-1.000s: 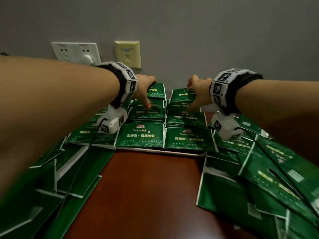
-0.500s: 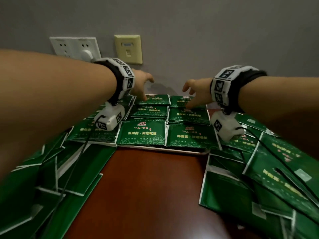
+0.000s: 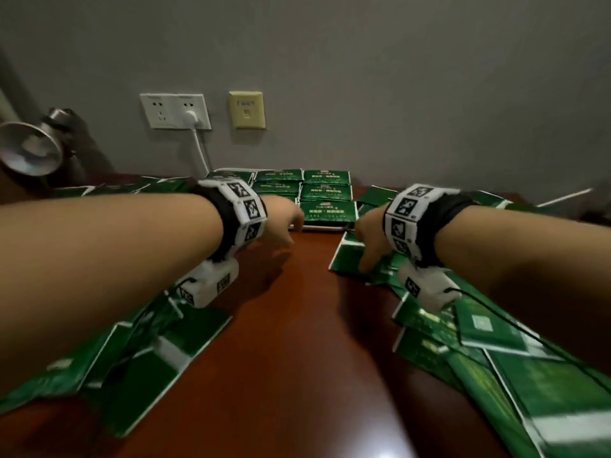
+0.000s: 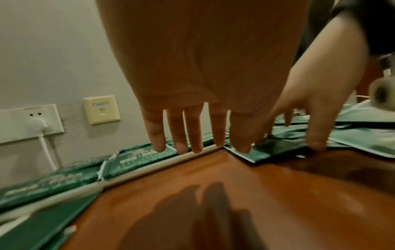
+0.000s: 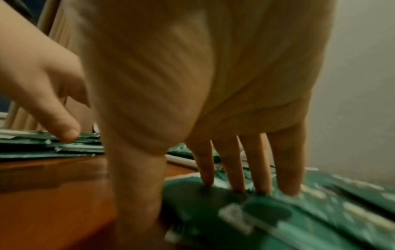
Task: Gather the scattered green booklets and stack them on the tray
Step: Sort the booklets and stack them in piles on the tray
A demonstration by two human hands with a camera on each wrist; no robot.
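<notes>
Booklets point(image 3: 125, 355) in green lie scattered at the lower left of the head view, overlapping one another on the reddish-brown desk point(image 3: 284, 358). Above them, at the far left edge, stands a metal lamp shade point(image 3: 31, 148), and on the grey wall a white socket plate point(image 3: 175, 110) with a plug and cord sits beside a cream data plate point(image 3: 247, 109). The left hand point(image 3: 281, 223) hangs in the middle of the frame over bare desk, just short of the tray point(image 3: 322, 228); the left wrist view shows its fingers point(image 4: 179, 135) straight, slightly spread and pointing down, holding nothing, their shadow on the wood below. The tray sits at the upper centre against the wall, its pale rim showing under neat rows of stacked booklets point(image 3: 330, 209). Right of centre, the right hand point(image 3: 370, 239) is down on the edge of the other loose pile point(image 3: 496, 352) — in the right wrist view four straight fingertips point(image 5: 288, 186) press on the top green cover while the thumb point(image 5: 138, 194) reaches down at the pile's near edge by the wood. Whether the thumb has got under a booklet cannot be told — that part is blurred. The pile runs on to the lower right corner.
</notes>
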